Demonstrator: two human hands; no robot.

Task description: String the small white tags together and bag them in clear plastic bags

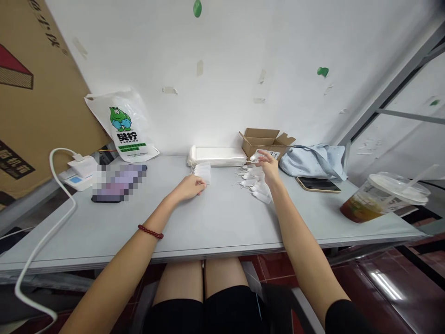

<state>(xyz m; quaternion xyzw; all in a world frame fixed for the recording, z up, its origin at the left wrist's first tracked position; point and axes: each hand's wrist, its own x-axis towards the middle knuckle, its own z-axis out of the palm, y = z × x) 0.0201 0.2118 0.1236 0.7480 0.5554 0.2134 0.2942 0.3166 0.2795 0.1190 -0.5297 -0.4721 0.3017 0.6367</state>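
My left hand [192, 186] is closed, its fingers curled at the lower edge of a small stack of white tags [203, 171] with thin strings. The fingertips are partly hidden, but they seem to hold the stack's edge. My right hand [269, 168] reaches toward the back and pinches a white tag [256, 156] at its fingertips, in front of the small cardboard box. Below that hand lies a spread pile of similar white tags [253, 177], strings pointing left. The forearm covers part of the pile's right side.
Flat white packs [219, 155] lie against the wall beside an open cardboard box [261, 138]. To the right are a light blue cloth bag [313, 160], a phone [319, 184] and a drink cup [373, 197]. A blurred phone [120, 183], charger [82, 167] and plastic bag [127, 125] stand left.
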